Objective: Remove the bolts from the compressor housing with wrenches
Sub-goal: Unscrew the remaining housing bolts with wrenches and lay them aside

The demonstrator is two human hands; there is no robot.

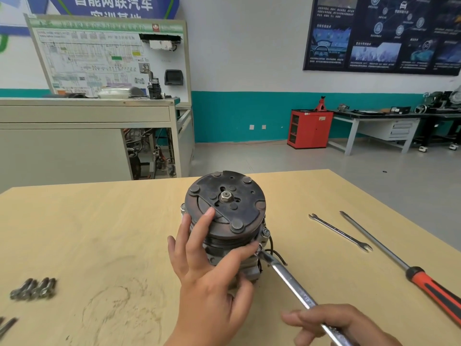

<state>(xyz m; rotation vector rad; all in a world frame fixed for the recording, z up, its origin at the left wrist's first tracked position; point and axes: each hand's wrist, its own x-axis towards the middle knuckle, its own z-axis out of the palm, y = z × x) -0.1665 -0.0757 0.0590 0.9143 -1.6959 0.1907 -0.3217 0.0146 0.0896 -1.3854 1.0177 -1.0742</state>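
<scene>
Partly under left grip [207,270], compressor housing [239,216].

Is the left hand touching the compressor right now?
Touching. The head view shows the left hand gripping the compressor, one fingertip on its front plate and the thumb pressed against the pulley's side.

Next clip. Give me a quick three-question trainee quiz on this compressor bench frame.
1. True or false: the left hand holds the compressor.
2. What does the right hand grip? A a hammer; B the wrench whose head meets the compressor; C pliers.
3. Fill in: the loose bolts lie on the table on the person's ____ side.
Key: 1 true; 2 B; 3 left.
</scene>
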